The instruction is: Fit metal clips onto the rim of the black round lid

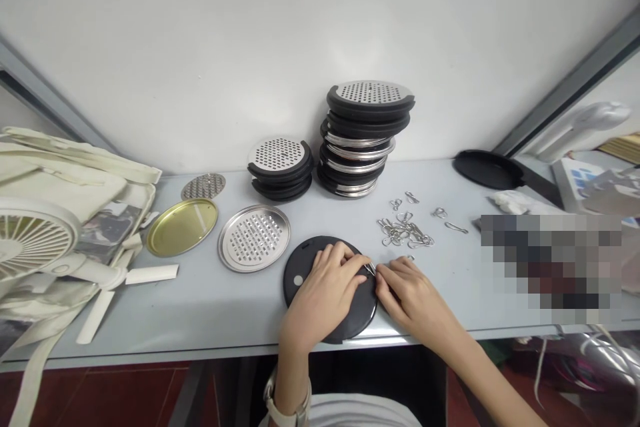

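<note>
A black round disc (340,330) with a pale round spot lies flat at the table's front edge. My left hand (325,297) rests over it, fingers bent, with thumb and index finger closed around the end of a small metal wire clip (369,269). My right hand (413,293) is closed at the disc's right edge, its fingertips pinching at the clip's other side. How far the clip is attached to the disc is hidden by my fingers. Several loose wire clips (404,232) lie just behind my right hand. Left of the disc is a round silver grater plate (255,239).
Behind stand a tall stack of black-and-silver round graters (367,123) and a shorter stack (280,170). A gold lid (183,227) and perforated disc (203,187) lie left. A white fan (35,240) and bag fill the left end; a black pan (487,170) lies right.
</note>
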A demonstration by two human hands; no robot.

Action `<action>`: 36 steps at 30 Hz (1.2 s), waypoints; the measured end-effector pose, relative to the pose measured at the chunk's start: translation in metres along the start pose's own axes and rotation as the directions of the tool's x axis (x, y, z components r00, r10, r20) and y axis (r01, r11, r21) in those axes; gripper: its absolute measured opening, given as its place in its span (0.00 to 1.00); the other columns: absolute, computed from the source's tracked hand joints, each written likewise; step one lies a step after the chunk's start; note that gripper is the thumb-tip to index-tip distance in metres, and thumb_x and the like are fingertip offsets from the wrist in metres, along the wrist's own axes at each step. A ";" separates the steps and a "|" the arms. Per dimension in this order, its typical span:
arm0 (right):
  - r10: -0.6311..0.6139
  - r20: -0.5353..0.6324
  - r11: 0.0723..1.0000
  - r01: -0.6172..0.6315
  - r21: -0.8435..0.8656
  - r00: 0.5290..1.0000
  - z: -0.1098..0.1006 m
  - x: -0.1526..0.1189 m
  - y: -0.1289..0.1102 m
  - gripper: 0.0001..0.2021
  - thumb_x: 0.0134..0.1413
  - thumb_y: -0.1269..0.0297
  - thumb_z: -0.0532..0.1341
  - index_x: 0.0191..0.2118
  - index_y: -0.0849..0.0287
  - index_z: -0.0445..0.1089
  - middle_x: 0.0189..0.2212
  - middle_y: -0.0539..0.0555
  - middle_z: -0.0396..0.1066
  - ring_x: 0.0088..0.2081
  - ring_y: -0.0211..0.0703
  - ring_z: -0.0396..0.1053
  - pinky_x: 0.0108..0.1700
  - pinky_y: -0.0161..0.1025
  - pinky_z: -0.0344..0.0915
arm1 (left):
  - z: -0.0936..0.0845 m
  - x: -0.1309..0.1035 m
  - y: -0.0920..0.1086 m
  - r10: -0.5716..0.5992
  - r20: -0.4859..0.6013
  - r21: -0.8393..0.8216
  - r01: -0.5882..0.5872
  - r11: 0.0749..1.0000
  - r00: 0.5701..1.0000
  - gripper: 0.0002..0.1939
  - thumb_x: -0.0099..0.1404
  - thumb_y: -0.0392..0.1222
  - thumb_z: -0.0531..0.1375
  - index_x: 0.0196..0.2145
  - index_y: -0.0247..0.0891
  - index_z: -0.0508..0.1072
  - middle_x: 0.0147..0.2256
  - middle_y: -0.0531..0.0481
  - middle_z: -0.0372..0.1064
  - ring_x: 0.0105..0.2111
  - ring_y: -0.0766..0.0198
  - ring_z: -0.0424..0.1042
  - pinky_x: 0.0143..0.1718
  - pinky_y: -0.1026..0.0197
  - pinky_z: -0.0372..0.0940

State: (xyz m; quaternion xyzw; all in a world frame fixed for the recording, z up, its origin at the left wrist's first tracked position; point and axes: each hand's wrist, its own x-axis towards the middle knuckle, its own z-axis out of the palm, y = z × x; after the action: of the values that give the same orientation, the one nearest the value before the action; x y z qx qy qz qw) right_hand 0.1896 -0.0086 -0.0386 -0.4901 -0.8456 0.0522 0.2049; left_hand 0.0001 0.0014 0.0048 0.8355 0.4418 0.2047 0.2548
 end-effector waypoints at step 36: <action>-0.029 0.009 0.998 0.029 -0.063 1.000 0.002 0.003 0.000 0.14 0.60 0.70 0.47 0.23 0.57 0.58 0.19 0.50 0.56 0.26 0.43 0.56 0.36 0.41 0.57 | 0.002 -0.001 -0.002 0.007 -0.022 -0.001 -0.007 1.000 1.000 0.14 0.71 0.39 0.49 0.51 0.46 0.65 0.44 0.50 0.61 0.46 0.61 0.62 0.54 0.52 0.57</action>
State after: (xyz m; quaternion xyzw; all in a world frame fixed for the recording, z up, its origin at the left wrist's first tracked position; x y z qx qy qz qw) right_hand 0.1879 -0.0058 -0.0392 -0.4838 -0.8547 0.0245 0.1864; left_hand -0.0006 0.0015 0.0018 0.8346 0.4415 0.2147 0.2497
